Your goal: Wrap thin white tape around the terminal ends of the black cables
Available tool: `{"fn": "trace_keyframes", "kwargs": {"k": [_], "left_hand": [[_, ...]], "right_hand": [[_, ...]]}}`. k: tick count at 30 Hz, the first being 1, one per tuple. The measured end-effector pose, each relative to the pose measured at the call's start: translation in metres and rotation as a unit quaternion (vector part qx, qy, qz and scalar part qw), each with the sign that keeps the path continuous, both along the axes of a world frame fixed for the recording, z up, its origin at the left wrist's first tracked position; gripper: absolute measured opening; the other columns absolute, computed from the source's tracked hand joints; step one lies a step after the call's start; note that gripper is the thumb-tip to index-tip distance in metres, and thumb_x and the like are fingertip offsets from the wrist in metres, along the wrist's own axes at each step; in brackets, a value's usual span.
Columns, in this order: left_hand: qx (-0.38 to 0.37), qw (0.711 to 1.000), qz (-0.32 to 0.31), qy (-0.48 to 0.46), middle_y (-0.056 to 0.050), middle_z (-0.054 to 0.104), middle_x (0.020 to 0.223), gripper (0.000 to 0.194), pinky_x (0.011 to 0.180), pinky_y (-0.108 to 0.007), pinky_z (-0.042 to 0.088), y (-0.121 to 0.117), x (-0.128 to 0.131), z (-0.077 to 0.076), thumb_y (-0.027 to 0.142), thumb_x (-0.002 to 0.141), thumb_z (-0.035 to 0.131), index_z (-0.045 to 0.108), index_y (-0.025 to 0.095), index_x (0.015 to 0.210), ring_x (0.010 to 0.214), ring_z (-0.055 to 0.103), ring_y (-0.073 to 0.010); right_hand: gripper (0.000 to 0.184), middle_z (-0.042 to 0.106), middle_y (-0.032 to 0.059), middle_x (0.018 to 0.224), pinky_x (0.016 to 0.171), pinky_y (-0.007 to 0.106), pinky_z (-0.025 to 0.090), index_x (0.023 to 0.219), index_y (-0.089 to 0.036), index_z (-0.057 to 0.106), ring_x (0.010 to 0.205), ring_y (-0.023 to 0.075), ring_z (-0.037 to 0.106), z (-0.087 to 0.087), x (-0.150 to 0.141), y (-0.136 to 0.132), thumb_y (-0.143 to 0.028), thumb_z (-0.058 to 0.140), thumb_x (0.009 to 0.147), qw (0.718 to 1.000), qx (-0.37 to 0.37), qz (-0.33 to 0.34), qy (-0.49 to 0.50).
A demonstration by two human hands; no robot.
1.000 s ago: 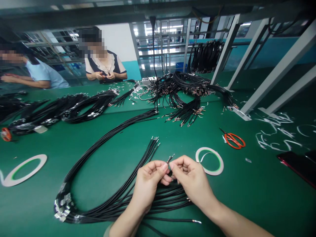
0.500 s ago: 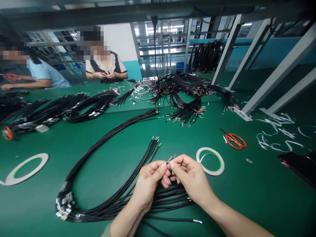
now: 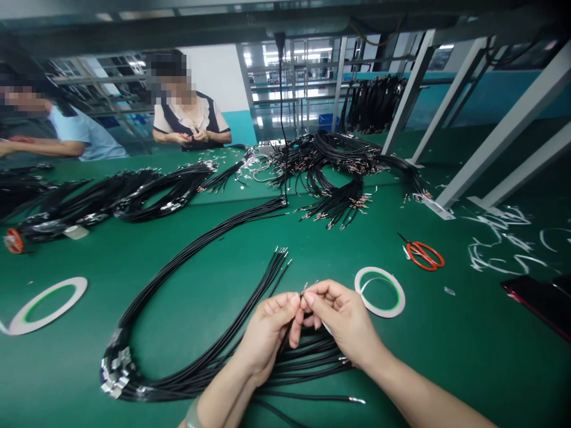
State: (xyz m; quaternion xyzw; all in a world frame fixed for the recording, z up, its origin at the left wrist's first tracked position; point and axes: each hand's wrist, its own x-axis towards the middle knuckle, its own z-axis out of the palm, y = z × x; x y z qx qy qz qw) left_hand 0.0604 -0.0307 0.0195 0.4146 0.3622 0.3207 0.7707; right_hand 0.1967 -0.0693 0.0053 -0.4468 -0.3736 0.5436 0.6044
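My left hand (image 3: 272,324) is closed in a pinch on a black cable, close to its stripped end (image 3: 305,286). Fingertip to fingertip with it, my right hand (image 3: 341,315) pinches the same cable end; the fingers hide the exact grip. A thin white sliver shows under the right palm, too small to name. Beneath both hands lies a fanned bundle of black cables (image 3: 209,383), curving left to silvery clips or foil tabs (image 3: 116,373). One loose cable end (image 3: 357,400) points right, and more bare tips (image 3: 281,252) stick up beyond the hands.
A white tape roll (image 3: 392,310) lies right of my hands, with another roll (image 3: 49,312) at far left. Orange-handled scissors (image 3: 423,255) rest behind. Cable heaps (image 3: 330,154) line the back, metal posts (image 3: 499,131) stand right, and two co-workers (image 3: 191,125) sit across.
My fingers have shifted slightly at the cable end, and the left hand's lower fingers have moved a little. Across the table, the co-worker at far left has leaned left.
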Motion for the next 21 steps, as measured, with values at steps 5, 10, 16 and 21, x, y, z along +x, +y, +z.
{"fn": "trace_keyframes", "kwargs": {"k": [5,10,16,21], "left_hand": [[0.015,0.999,0.023,0.045,0.002,0.059,0.050,0.024,0.039,-0.014,0.036,-0.0003,0.0017,0.0033,0.033,0.075,0.074,0.064,0.012,0.071,0.037,0.046,-0.0040],[0.059,0.987,0.101,0.113,-0.003,0.069,0.056,0.030,0.048,-0.021,0.053,-0.0013,0.0051,-0.0002,0.033,0.064,0.081,0.065,0.011,0.078,0.050,0.067,-0.0152],[0.074,0.983,0.105,0.128,-0.006,0.070,0.055,0.031,0.049,-0.023,0.055,-0.0009,0.0059,-0.0038,0.038,0.067,0.078,0.065,0.010,0.075,0.050,0.069,-0.0179],[0.074,0.985,0.101,0.115,-0.004,0.070,0.058,0.027,0.048,-0.021,0.055,-0.0016,0.0044,-0.0047,0.035,0.070,0.077,0.065,0.011,0.073,0.048,0.067,-0.0151]], "right_hand": [[0.022,0.065,-0.0012,0.065,0.051,0.021,0.052,0.077,-0.015,0.065,0.050,0.0083,0.057,-0.0013,0.0010,0.0025,-0.036,0.071,0.079,1.000,-0.020,-0.018,-0.005],[0.027,0.061,-0.0027,0.058,0.046,0.020,0.047,0.076,-0.014,0.064,0.046,0.0080,0.054,-0.0069,0.0018,0.0022,-0.040,0.071,0.077,0.998,-0.026,-0.035,-0.039],[0.028,0.060,-0.0037,0.053,0.043,0.019,0.043,0.072,-0.015,0.062,0.043,0.0082,0.053,-0.0084,0.0005,0.0014,-0.041,0.072,0.077,0.996,-0.036,-0.047,-0.062],[0.025,0.063,-0.0019,0.059,0.045,0.019,0.045,0.075,-0.014,0.063,0.046,0.0075,0.054,-0.0051,-0.0001,0.0004,-0.038,0.071,0.078,0.998,-0.028,-0.040,-0.049]]}}
